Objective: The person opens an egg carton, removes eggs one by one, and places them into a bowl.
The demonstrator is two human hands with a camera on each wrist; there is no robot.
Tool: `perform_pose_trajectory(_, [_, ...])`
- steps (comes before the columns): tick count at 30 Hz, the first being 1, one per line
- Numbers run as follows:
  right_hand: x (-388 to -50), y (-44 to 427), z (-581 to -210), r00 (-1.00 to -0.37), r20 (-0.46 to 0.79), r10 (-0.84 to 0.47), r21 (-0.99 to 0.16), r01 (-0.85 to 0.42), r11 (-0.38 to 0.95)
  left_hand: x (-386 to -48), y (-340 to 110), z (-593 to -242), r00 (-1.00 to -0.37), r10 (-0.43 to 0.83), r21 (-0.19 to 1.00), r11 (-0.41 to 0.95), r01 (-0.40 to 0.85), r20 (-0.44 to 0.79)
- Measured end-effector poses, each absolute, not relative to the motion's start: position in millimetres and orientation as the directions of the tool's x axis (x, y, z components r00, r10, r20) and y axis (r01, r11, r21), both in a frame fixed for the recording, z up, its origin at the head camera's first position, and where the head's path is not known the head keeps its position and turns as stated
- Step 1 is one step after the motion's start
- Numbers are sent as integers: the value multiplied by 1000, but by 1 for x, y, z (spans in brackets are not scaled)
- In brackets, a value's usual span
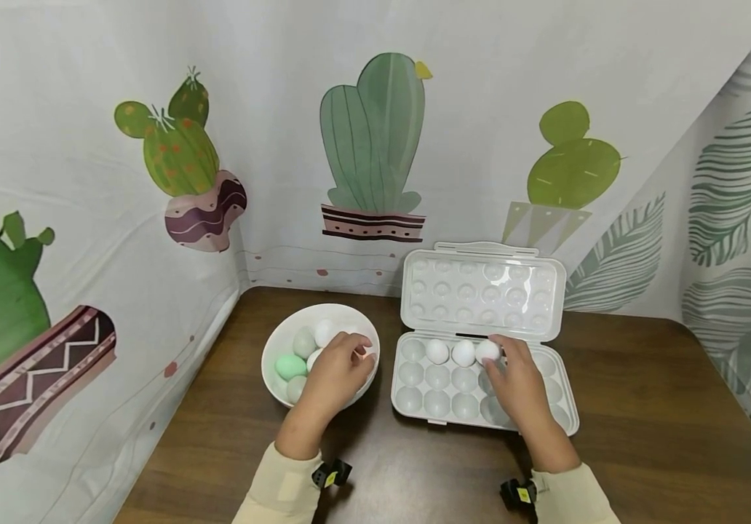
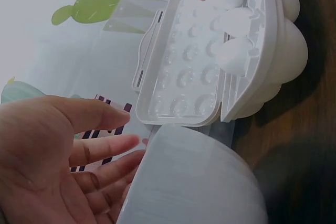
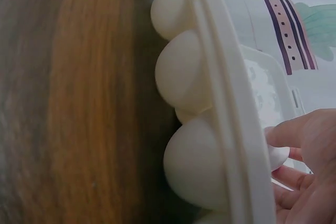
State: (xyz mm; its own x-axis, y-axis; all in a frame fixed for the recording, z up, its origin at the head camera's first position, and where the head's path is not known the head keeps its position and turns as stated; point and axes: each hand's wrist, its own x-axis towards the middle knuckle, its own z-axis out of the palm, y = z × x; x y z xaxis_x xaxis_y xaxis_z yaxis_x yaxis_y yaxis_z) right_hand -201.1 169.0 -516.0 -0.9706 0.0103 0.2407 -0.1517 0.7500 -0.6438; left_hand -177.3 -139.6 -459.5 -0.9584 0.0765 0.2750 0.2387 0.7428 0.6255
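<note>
A white egg (image 1: 487,351) sits at the back row of the open egg box (image 1: 402,415), pinched between the thumb and fingers of my right hand (image 1: 519,378). Two more white eggs (image 1: 463,354) stand in the cups to its left. Over the right side of a white bowl (image 1: 271,342) hovers my left hand (image 1: 336,371), its fingers loosely bent. The left wrist view shows nothing between that thumb and fingers. In the bowl lie a green egg (image 1: 290,366), a grey-green egg (image 1: 304,342) and white ones, partly hidden by the hand.
The box's dimpled lid (image 1: 480,284) leans back against the cactus-print cloth (image 1: 271,145) behind the brown wooden table (image 1: 637,407). Bowl and box stand side by side with a narrow gap. A small black device (image 1: 332,474) sits at each wrist.
</note>
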Motion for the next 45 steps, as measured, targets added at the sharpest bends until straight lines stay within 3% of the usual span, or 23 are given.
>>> perform_pose_trajectory(18, [-189, 158, -498, -927, 374, -27, -647, -282, 709, -172, -123, -463, -932, 203, 575, 740, 347, 301])
perform_pose_trajectory(28, [-179, 147, -486, -933, 347, -97, -726, -332, 601, -168, -113, -465, -919, 270, 596, 701, 392, 288])
perform_pose_trajectory(38, [-172, 139, -479, -916, 364, -169, -727, -393, 563, -163, -102, -468, -903, 303, 530, 734, 425, 305])
perform_pose_trajectory(45, [-167, 133, -478, -913, 345, -216, -731, -406, 548, -159, -94, -471, -898, 340, 553, 707, 440, 280])
